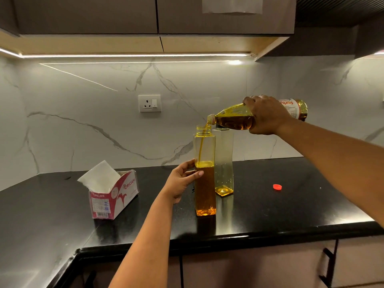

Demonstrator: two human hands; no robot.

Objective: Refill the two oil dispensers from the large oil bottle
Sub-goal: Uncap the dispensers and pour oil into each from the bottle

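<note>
black, glossy desk (270, 215) in an l shape, running along a white marble-look wall (83, 121) with grey veins. brown cabinets (104, 15) overhead with a strip light under them; a white socket (149, 103) on the wall up and left of the near dispenser.

near dispenser (205, 173) standing upright and uncapped toward the middle of the desk, tall and square, oil up to a little over half its height. left hand (182, 179) at its left side, grip curled loosely round the body, thumb across the front, fingers behind. second dispenser (224, 163) just behind and right of the near dispenser, upright, nearly empty, only a thin yellow layer at the bottom; touching or not, cannot tell.

large oil bottle (234, 119) held almost level above and right of the near dispenser, mouth over its open neck, a thin stream of oil falling inside. right hand (268, 115) wrapped tight around the bottle's middle, grip pressed closed on it.

red cap (277, 187) lying alone, well right of the near dispenser. open tissue box (116, 196) well left of it, white sheet sticking up.

front edge of the desk near, in front of the near dispenser, drawer fronts (270, 267) below. bare desk to the right past the red cap, and between the tissue box and the near dispenser.
</note>
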